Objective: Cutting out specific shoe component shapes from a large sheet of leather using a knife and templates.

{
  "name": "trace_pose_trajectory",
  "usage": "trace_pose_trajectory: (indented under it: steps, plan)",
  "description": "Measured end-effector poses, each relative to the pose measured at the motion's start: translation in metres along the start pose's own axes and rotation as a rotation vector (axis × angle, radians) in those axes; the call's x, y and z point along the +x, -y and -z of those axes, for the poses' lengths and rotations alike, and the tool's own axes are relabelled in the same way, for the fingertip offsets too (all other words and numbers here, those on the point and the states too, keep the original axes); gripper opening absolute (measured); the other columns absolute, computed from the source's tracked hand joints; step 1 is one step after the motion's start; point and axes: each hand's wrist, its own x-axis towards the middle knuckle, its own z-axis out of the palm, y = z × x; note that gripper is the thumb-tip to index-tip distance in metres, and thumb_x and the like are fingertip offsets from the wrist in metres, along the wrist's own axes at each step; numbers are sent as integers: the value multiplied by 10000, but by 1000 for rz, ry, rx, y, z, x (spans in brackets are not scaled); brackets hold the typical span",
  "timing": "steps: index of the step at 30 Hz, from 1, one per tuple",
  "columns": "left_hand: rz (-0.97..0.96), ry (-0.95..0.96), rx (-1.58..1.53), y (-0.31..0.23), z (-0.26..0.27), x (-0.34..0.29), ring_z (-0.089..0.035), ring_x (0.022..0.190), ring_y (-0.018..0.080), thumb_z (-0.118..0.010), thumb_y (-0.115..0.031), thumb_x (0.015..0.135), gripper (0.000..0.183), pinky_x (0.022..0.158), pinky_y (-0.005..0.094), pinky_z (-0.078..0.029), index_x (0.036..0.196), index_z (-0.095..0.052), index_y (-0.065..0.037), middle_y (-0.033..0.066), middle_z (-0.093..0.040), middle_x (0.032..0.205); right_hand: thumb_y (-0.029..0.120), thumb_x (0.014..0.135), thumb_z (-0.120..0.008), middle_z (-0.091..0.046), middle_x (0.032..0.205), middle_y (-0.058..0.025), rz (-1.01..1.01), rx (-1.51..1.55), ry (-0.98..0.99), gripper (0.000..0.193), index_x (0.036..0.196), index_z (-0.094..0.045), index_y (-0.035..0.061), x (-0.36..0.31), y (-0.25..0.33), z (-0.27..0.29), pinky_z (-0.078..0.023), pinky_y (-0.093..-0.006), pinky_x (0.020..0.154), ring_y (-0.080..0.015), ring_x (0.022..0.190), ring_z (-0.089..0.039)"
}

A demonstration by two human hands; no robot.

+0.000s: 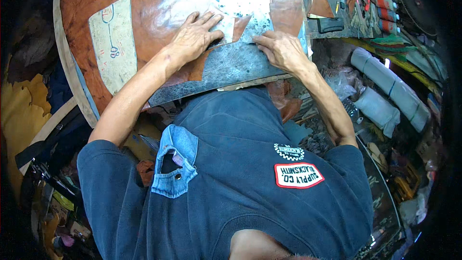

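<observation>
Left hand (195,37) spread on brown leather (154,14); small brown piece (240,27) between hands; right hand (284,52) bent, grip unclear

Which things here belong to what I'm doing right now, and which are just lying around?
Likely part of the job:
brown leather sheet, under your left hand
small pointed leather piece, between that and your right hand
pale marked template, possibly

Apparently just lying about:
red bottles
long wrapped roll
yellow-tan hide
</observation>
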Motion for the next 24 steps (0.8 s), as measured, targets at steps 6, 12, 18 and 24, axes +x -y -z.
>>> trace_pose_trajectory:
  steps: [6,12,18,24]
  plan:
    - [116,45,44,-20,3,3,-356,1376,297,-528,-76,861,246,1123,511,-279,1087,-617,-116,108,-417,1465,167,903,-622,-664,1044,-169,-96,324,-305,308,1188,-632,50,36,12,-9,-516,-373,810,-308,927,-658]
    - [178,-12,-12,-26,0,1,-340,1386,328,-487,-126,891,245,1140,477,-277,1105,-601,-92,180,-419,1446,162,902,-610,-657,1021,-172,-69,371,-240,299,1177,-639,46,86,14,-32,-534,-399,775,-316,881,-670]
    - [182,5,-39,-25,3,1,-339,1386,333,-502,-121,883,295,1156,441,-267,1158,-606,-102,199,-412,1446,162,894,-607,-657,1045,-181,-44,338,-248,281,1147,-654,49,94,14,-34,-546,-421,773,-351,900,-665]
    - [198,38,-7,-27,8,4,-344,1386,321,-526,-96,869,410,1161,440,-268,1275,-573,-122,189,-394,1465,171,917,-591,-635,958,-189,-38,251,-255,290,1171,-643,41,97,13,-35,-520,-421,739,-334,795,-659]
